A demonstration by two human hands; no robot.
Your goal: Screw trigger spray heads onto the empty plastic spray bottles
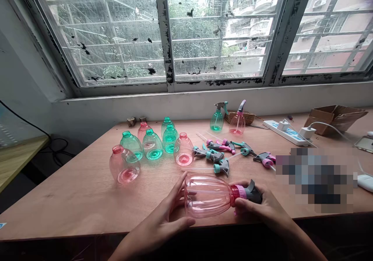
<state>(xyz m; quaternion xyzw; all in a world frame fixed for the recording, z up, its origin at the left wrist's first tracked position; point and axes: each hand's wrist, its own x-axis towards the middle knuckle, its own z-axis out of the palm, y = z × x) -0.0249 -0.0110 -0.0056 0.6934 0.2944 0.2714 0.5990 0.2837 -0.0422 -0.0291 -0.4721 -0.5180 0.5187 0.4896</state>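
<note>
A clear pink spray bottle (208, 197) lies on its side in the air above the table's front edge, its grey and pink spray head (250, 192) seated at the neck. My right hand (266, 206) grips that head, thumb in front. Cupped around the bottle's base is my left hand (166, 216), fingers behind and thumb below. Beyond my hands, loose trigger spray heads (215, 155) in pink, teal and grey lie in a heap with their tubes. Left of them, open pink bottles (125, 167) and green bottles (153, 146) stand upright without heads.
By the wall stand a green bottle (217, 119) and a pink bottle (237, 123), both with spray heads on. A white power strip (287, 133) with plugs and a cardboard box (329, 119) are at the right. A blurred patch (317, 179) hides part of the table.
</note>
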